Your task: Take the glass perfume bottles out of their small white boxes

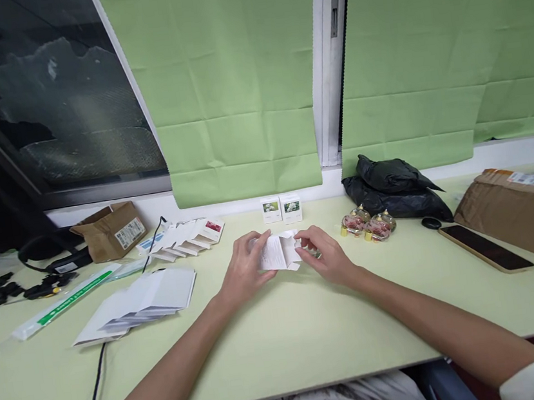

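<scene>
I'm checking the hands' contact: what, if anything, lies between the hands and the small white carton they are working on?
Nothing visible does. The left hand and right hand both touch the white carton directly, holding it just above the table.

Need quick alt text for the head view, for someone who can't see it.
Two bare hands, left hand and right hand, hold a small white carton above a pale green table. Flat carton blanks lie to the left, two finished small boxes stand behind, small bottles and a phone lie to the right.
</scene>
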The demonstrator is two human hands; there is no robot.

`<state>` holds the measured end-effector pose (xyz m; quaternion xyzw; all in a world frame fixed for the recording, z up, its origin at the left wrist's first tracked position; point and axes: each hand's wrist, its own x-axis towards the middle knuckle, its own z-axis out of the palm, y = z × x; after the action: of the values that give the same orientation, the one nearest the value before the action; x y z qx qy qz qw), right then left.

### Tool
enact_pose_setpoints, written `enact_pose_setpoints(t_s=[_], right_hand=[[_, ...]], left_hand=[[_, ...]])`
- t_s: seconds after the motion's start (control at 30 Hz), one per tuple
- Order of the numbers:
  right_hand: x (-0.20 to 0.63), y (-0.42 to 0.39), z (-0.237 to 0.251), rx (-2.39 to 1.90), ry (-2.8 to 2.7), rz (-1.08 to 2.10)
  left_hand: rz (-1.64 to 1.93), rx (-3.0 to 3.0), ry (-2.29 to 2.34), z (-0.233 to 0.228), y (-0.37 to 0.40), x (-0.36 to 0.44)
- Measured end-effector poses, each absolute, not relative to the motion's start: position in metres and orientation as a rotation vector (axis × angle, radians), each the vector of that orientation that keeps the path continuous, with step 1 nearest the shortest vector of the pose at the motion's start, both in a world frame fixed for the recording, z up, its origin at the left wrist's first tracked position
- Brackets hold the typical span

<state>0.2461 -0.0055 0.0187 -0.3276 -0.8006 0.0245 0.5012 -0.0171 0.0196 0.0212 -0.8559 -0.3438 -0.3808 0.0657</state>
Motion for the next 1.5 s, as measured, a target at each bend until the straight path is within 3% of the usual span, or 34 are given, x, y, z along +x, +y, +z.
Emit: enact_pose_setpoints(t_s=[0.27, 0.5, 0.83, 0.97, 1.17, 1.27, 1.37, 1.5], right_hand=[[0.236, -0.008, 0.016, -1.032, -1.712, 0.26], [0.23, -0.011, 0.02, -0.998, -1.672, 0.312], [0.252, 0.007, 0.026, -0.99, -1.414, 0.513], [0.255, 0.009, 0.027, -0.893, -1.307, 0.707], [0.242, 0.003, 0.009, -0.955, -1.562, 1.074], [0.237, -0.003, 0.0, -1.076, -1.727, 1.169], [0.236, -0.009, 0.001, -1.194, -1.883, 1.047], [0.234, -0.011, 0.009, -1.132, -1.904, 0.507]], left_hand=[[-1.132, -2.353, -0.839, 0.02, 0.018, -0.014], [-1.114, -2.318, -0.796, 0.019, 0.019, -0.014], [-1.055, -2.343, -1.17, 0.021, 0.05, -0.042], [-1.428, -2.347, -1.531, 0.02, 0.058, -0.049], [-2.621, -2.44, -1.938, 0.026, 0.056, -0.033], [-3.019, -2.455, -1.975, 0.03, 0.05, -0.024], [-3.1, -2.646, -1.938, 0.033, 0.041, -0.019], [-3.095, -2.82, -1.874, 0.036, 0.029, -0.013]])
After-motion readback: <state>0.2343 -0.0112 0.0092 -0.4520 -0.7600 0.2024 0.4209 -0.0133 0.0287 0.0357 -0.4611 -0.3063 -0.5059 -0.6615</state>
